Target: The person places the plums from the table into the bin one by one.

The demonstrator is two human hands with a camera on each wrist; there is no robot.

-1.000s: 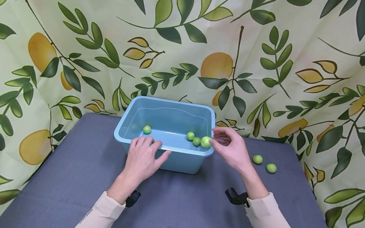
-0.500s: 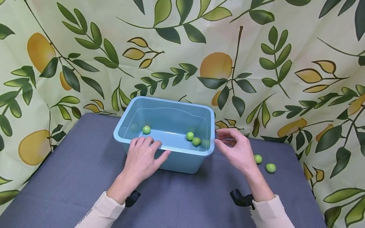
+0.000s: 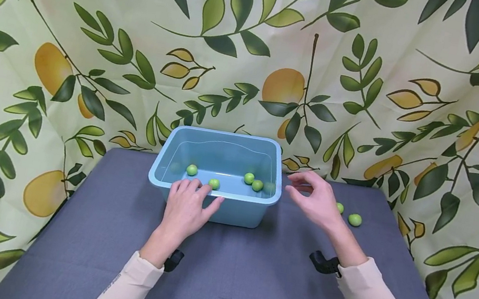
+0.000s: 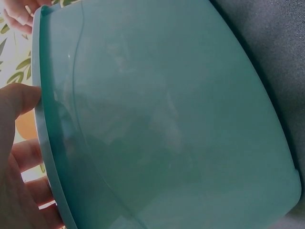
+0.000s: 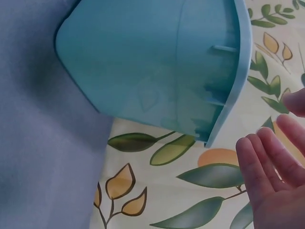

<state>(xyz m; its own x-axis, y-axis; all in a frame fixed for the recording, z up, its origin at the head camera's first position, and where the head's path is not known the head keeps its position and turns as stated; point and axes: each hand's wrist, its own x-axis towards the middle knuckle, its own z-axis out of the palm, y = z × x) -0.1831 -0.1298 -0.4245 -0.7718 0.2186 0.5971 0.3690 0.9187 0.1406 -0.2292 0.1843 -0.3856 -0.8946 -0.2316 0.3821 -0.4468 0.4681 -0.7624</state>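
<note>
A light blue plastic tub (image 3: 233, 211) stands on the table in the head view. Inside it lie several small round green fruits, like limes; one lime (image 3: 213, 184) is just beyond my left fingers, another lime (image 3: 192, 170) is at the left, and two sit at the right. My left hand (image 3: 187, 210) rests on the tub's near rim, its fingers over the edge and its thumb touching the rim (image 4: 42, 114) in the left wrist view. Just right of the tub, my right hand (image 3: 314, 199) hovers with loosely bent fingers, holding nothing; its fingers (image 5: 255, 167) are apart from the tub.
Two more limes lie on the table to the right: one lime (image 3: 355, 220) in full view, the other lime (image 3: 340, 208) partly behind my right hand. A grey-blue cloth (image 3: 234, 287) covers the table. A leaf-printed curtain (image 3: 245, 65) hangs close behind it.
My right hand has let go of a lime over the tub's right side and drawn back to the right. A lime now shows near my left fingers inside the tub. The left hand stays put.
</note>
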